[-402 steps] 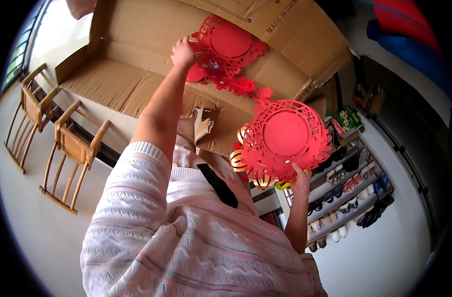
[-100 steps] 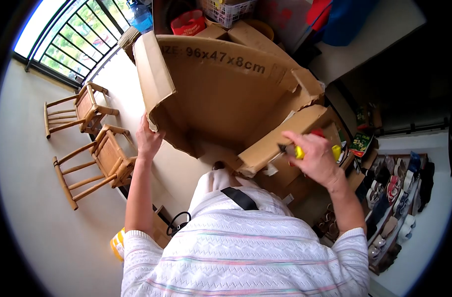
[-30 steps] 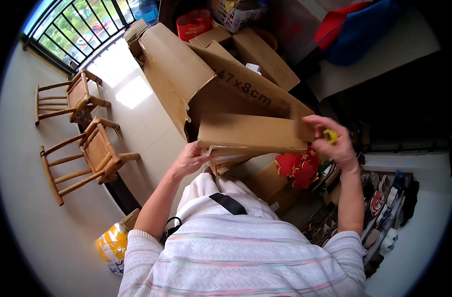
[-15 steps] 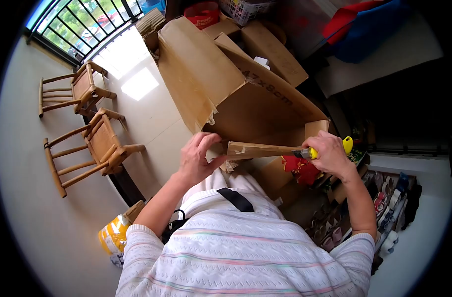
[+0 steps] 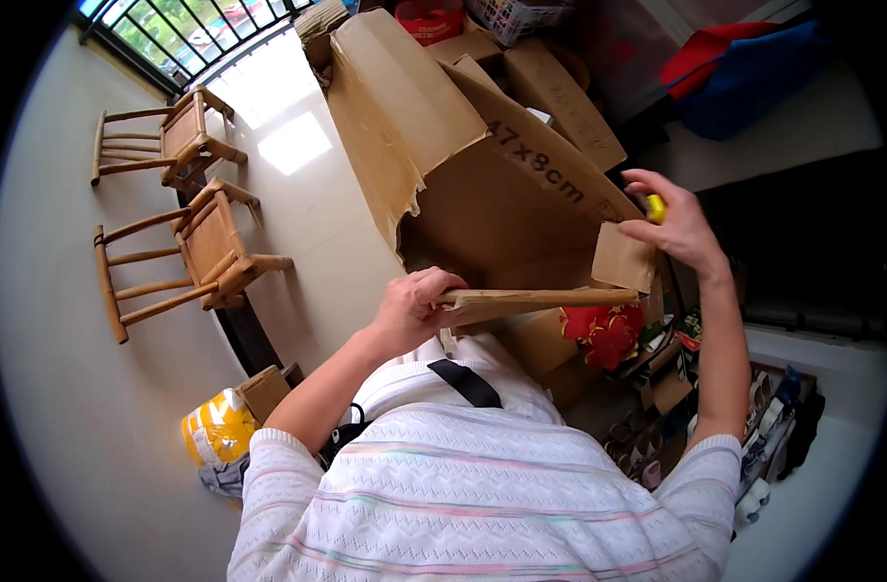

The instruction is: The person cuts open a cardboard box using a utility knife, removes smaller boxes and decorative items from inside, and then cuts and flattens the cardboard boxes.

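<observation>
A large brown cardboard box (image 5: 541,165) lies on its side before me, its torn open end facing my body. My left hand (image 5: 416,303) is closed on the left end of the box's near flap (image 5: 531,303). To the right, above a small folded side flap (image 5: 622,258), my right hand (image 5: 681,225) is raised off the cardboard. It holds a yellow utility knife (image 5: 656,208), mostly hidden by the palm, while thumb and forefinger stand apart. The knife's blade cannot be made out.
Two bamboo chairs (image 5: 211,247) stand at the left by the wall. Smaller cartons (image 5: 565,107) and a white basket (image 5: 521,17) sit behind the box. Red flower decorations (image 5: 608,335) lie below the flap, and a shoe rack (image 5: 769,427) is at right. A yellow-and-white package (image 5: 217,427) rests lower left.
My right hand has left the flap's right end and moved up and right with the utility knife. My left hand has closed on the flap's left end.
</observation>
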Tool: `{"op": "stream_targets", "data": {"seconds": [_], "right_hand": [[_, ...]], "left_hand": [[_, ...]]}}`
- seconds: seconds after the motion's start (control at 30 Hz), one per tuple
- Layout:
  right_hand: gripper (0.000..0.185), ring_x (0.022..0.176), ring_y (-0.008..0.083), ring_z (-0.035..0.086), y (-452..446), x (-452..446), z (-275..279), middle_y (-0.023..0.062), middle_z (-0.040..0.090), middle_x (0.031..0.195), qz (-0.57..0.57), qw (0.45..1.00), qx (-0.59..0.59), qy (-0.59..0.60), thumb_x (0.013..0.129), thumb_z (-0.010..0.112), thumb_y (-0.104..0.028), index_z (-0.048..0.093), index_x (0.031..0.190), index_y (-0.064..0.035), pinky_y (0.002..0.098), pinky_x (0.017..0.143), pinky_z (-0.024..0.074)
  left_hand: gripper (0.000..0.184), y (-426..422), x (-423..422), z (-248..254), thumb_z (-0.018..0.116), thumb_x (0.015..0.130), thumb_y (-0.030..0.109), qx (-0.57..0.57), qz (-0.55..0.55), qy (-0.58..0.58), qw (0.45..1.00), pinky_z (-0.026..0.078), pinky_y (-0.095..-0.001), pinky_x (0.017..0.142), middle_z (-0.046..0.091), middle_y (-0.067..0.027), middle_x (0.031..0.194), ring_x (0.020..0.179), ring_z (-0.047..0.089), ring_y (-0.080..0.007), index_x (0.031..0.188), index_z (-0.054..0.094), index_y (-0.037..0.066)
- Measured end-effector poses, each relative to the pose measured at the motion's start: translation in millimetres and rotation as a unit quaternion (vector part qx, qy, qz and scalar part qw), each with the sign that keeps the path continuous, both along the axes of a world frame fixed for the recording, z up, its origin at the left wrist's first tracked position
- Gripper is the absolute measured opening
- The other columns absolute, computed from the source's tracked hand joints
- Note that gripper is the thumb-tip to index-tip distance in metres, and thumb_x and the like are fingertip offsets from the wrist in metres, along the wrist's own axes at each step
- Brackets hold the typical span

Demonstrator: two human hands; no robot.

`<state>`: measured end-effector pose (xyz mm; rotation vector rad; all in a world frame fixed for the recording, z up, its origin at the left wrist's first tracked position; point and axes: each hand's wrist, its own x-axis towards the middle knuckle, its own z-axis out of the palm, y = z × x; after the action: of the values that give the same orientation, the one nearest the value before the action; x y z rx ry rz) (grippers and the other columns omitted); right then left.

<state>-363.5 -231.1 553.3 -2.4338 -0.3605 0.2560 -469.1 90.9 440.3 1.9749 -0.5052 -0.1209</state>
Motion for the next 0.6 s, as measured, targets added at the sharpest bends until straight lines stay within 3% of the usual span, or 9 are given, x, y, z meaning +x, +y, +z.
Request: {"op": "stream_targets", "data": {"seconds": [0.07, 0.23, 0.37, 0.57, 0.6], "right_hand": [[0.06, 0.083, 0.0259, 0.06, 10, 7, -20, 0.0137, 0.062, 0.091, 0.063, 0.994, -0.081, 0.046, 0.061, 0.074, -0.032, 0.055, 0.112, -0.0058, 0.0318, 0.076, 0.0458], [0.039, 0.077, 0.0269, 0.06, 24, 8, -33, 0.016, 0.062, 0.084, 0.131, 0.985, -0.099, 0.061, 0.065, 0.067, -0.02, 0.058, 0.097, -0.0016, 0.0329, 0.072, 0.0461], [0.029, 0.067, 0.0233, 0.057, 11, -3, -47, 0.0141, 0.06, 0.074, 0.122, 0.99, 0.0, 0.073, 0.066, 0.063, -0.014, 0.057, 0.09, 0.0004, 0.0301, 0.068, 0.0454], [0.025, 0.065, 0.0155, 0.057, 8, -31, -45, 0.0105, 0.061, 0.071, 0.133, 0.982, 0.079, 0.106, 0.065, 0.062, -0.013, 0.058, 0.086, 0.0009, 0.0294, 0.065, 0.0455], [0.023, 0.067, 0.012, 0.055, 5, -34, -45, 0.0067, 0.059, 0.072, 0.131, 0.983, 0.07, 0.11, 0.067, 0.062, -0.01, 0.058, 0.087, 0.0008, 0.0267, 0.064, 0.0446]], "left_hand": [[0.027, -3, -14, 0, 0.067, 0.067, 0.0, -0.003, 0.018, 0.007, 1.0, 0.048, -0.0306, 0.065, 0.06, -0.0069, 0.082, 0.074, 0.06, -0.0238, 0.091, 0.058, 0.004], [0.033, -12, -66, -6, 0.061, 0.059, -0.009, -0.013, 0.076, 0.075, 0.994, 0.049, -0.0289, 0.07, 0.062, -0.0075, 0.085, 0.078, 0.061, -0.0225, 0.09, 0.062, 0.005], [0.037, -33, -93, -4, 0.053, 0.058, -0.011, -0.045, 0.151, 0.048, 0.986, 0.047, -0.0265, 0.074, 0.062, -0.0088, 0.089, 0.081, 0.06, -0.0207, 0.091, 0.062, 0.003], [0.026, -22, -98, 12, 0.055, 0.063, 0.0, -0.077, 0.19, 0.009, 0.979, 0.045, -0.0245, 0.074, 0.061, -0.0094, 0.088, 0.08, 0.059, -0.0182, 0.089, 0.059, -0.001], [0.026, -18, -99, 18, 0.056, 0.063, 0.001, -0.07, 0.193, -0.001, 0.979, 0.045, -0.0246, 0.074, 0.061, -0.0096, 0.089, 0.08, 0.059, -0.0183, 0.089, 0.059, -0.001]]}}
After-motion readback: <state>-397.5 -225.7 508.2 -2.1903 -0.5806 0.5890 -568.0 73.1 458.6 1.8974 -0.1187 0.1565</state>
